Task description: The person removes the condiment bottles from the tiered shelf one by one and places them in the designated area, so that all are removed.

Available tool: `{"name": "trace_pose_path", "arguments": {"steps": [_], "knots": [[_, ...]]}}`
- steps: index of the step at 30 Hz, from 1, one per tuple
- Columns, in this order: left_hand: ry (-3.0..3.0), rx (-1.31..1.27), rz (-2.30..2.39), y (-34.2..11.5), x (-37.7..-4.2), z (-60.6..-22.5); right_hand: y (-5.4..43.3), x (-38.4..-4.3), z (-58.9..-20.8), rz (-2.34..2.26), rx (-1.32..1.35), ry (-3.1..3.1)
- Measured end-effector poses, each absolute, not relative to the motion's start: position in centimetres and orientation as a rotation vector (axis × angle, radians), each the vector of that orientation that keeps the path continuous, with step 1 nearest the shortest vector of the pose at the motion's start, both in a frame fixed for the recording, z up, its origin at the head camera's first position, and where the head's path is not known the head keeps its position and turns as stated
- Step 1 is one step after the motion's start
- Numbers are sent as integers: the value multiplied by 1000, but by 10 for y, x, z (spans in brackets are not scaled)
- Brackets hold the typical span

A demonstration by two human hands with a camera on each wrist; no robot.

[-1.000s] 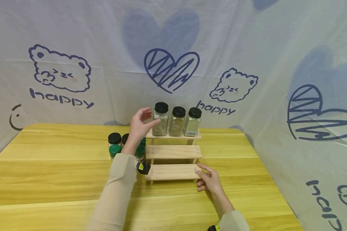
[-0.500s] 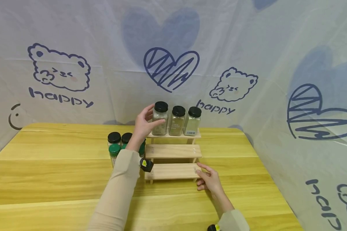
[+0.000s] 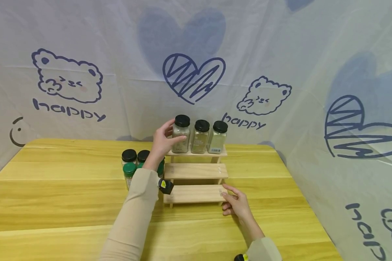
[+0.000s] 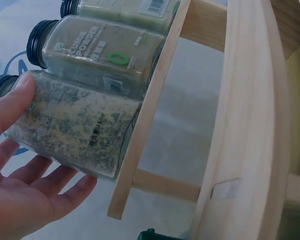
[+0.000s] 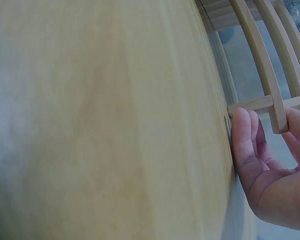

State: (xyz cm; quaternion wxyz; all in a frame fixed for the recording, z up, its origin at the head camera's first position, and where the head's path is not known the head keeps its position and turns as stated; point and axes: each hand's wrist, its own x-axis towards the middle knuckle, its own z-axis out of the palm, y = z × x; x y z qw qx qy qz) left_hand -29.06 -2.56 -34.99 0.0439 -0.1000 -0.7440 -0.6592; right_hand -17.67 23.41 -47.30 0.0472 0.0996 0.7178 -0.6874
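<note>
A three-step wooden rack (image 3: 196, 171) stands on the table, with three black-lidded glass spice jars side by side on its top step. My left hand (image 3: 162, 144) holds the leftmost spice jar (image 4: 77, 127), thumb on its front and fingers round its outer side. Coarse, speckled seasoning fills that jar. Beside it is a cumin powder jar (image 4: 102, 57), then a pale-filled jar (image 3: 217, 138). My right hand (image 3: 237, 203) grips the right end of the lowest step, thumb at the step's edge and the other fingers curled beside the leg (image 5: 252, 105).
Left of the rack, several shorter jars stand together, including a black-lidded jar (image 3: 129, 156) and a green-lidded jar (image 3: 129, 170); my left forearm partly covers them. A printed cloth (image 3: 117, 90) hangs behind the wooden table (image 3: 65, 203).
My left hand has moved right and closed round the leftmost spice jar, then stayed there. The right hand keeps its place on the rack.
</note>
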Motion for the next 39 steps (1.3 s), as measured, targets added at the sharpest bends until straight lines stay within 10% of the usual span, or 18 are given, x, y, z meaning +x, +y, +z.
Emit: {"name": "trace_pose_path", "arguments": {"steps": [39], "knots": [[-2169,-352,-1828,-34,-265,-343,231,-175,-465,-2114,334,2178]]}}
